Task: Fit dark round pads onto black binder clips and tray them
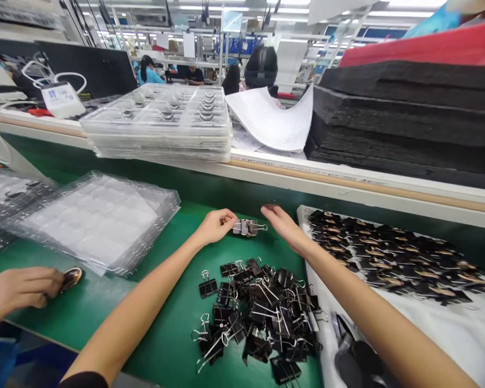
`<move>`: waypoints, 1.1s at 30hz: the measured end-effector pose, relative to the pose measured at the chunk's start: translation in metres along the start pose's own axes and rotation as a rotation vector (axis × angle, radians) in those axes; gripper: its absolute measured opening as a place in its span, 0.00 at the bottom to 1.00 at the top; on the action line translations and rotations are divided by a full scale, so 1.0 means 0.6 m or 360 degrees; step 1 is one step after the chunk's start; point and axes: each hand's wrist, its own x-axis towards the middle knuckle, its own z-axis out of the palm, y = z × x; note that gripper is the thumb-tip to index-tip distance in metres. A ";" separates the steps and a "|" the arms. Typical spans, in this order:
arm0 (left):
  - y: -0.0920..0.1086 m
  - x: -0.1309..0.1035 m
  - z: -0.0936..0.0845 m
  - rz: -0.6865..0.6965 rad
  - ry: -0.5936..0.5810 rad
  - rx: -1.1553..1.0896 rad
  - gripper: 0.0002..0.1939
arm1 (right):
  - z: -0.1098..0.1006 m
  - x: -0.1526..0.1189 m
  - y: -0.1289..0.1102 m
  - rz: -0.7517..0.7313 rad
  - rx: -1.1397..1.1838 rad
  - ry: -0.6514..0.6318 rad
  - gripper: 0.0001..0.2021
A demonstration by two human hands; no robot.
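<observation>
My left hand [217, 225] is closed, thumb and fingertips pinching the left end of a small grey metal piece with wire handles [248, 228]. Just right of that piece, my right hand [281, 223] is raised with its fingers stretched out and holds nothing. Nearer to me on the green table [165, 334] lies a heap of black binder clips [267, 307]. To the right, rows of black clips gripping small brownish parts [383, 253] lie on a white-covered surface.
Clear plastic trays [101, 215] lie at left, with more stacked trays [157, 124] on the shelf. Black foam sheets [404, 118] stand at upper right. Another person's hand [28, 291] holds a shiny oval part [71, 278] at far left.
</observation>
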 end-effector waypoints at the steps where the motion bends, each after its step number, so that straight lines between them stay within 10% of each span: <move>1: 0.009 -0.002 0.001 0.0029 0.0011 0.0001 0.13 | -0.009 -0.016 -0.001 0.0035 0.0053 -0.0100 0.23; 7: 0.087 -0.025 -0.004 0.0322 0.0027 0.0265 0.12 | -0.031 -0.086 0.001 -0.0036 0.0373 -0.0426 0.26; 14: 0.146 -0.048 -0.034 0.0696 -0.0291 0.0513 0.12 | -0.041 -0.135 -0.023 -0.0727 0.0234 -0.0148 0.15; 21: 0.139 -0.049 -0.036 0.1808 0.0332 0.1123 0.18 | -0.050 -0.168 -0.052 -0.0271 0.0694 -0.0599 0.27; 24: 0.137 -0.049 -0.041 0.1613 0.0192 0.1013 0.27 | -0.051 -0.169 -0.059 -0.0231 0.0798 -0.0540 0.23; 28: 0.150 -0.052 -0.049 0.0716 -0.0425 0.0413 0.56 | -0.055 -0.162 -0.055 -0.0336 0.0800 -0.0407 0.22; 33: 0.173 -0.056 -0.038 0.0115 -0.0514 -0.0310 0.32 | -0.059 -0.156 -0.043 -0.0363 0.0735 -0.0420 0.22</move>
